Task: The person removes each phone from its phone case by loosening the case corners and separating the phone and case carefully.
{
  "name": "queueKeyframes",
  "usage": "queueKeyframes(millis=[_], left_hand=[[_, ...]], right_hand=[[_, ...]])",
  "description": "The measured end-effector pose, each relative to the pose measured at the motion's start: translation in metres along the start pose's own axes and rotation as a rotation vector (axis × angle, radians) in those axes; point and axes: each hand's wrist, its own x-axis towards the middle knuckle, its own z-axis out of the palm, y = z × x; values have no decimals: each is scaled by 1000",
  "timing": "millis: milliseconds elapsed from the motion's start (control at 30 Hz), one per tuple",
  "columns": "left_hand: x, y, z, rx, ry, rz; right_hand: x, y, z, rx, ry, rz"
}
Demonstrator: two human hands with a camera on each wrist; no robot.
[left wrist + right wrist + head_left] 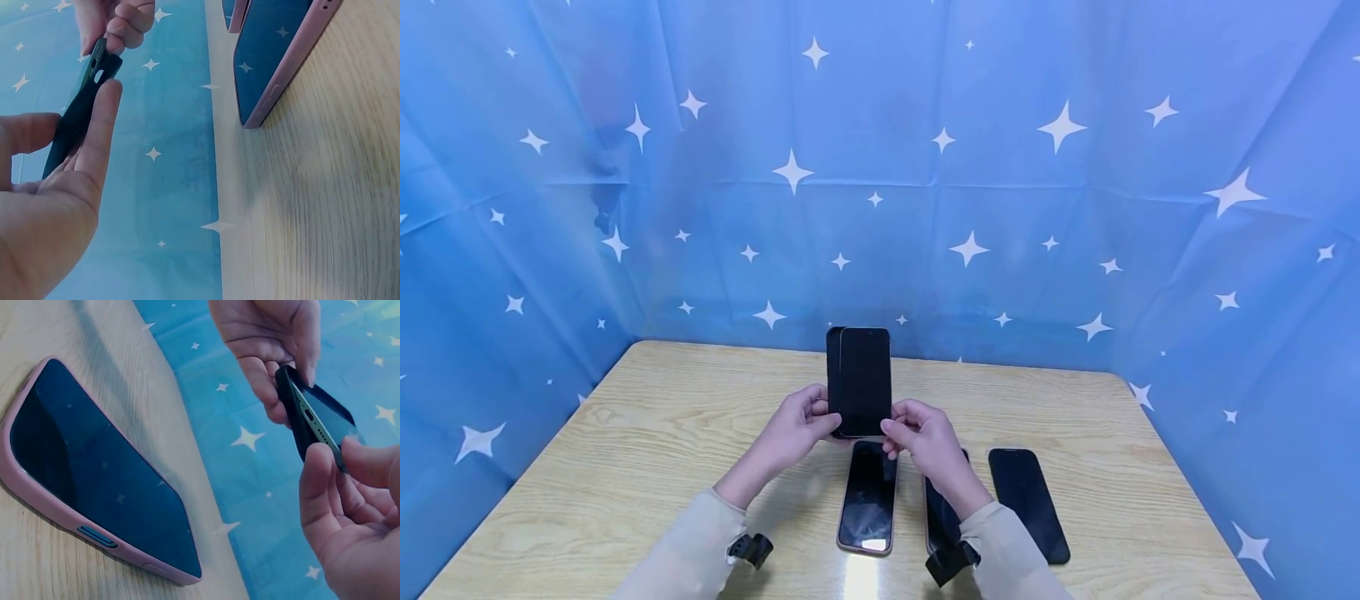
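A phone (pixel 867 382) with a dark screen is held upright above the table, partly out of a black phone case (pixel 833 367). The case shows along the phone's left side in the head view. My left hand (pixel 801 425) grips the case at its lower left, thumb in front and fingers behind. At the phone's lower right corner, my right hand (pixel 921 429) pinches the edge between thumb and fingers. In the right wrist view the phone's bottom edge, with its charging port, sits tilted out of the case (pixel 289 394). The case's back is hidden in the head view.
On the wooden table (pixel 700 400) lies a phone in a pink case (pixel 868 500), below the hands. Another phone (pixel 942 517) is partly covered by the right forearm, and a black one (pixel 1030 504) lies to its right. A blue star-patterned curtain (pixel 880 225) stands behind.
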Motion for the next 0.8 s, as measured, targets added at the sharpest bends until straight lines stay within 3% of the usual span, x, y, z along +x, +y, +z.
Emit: queueKeyframes(millis=[233, 800], left_hand=[[-4, 0, -8, -13, -49, -6], [-19, -6, -37, 54, -35, -29]], right_hand=[[0, -2, -2, 10, 10, -8], [4, -7, -8, 59, 75, -14]])
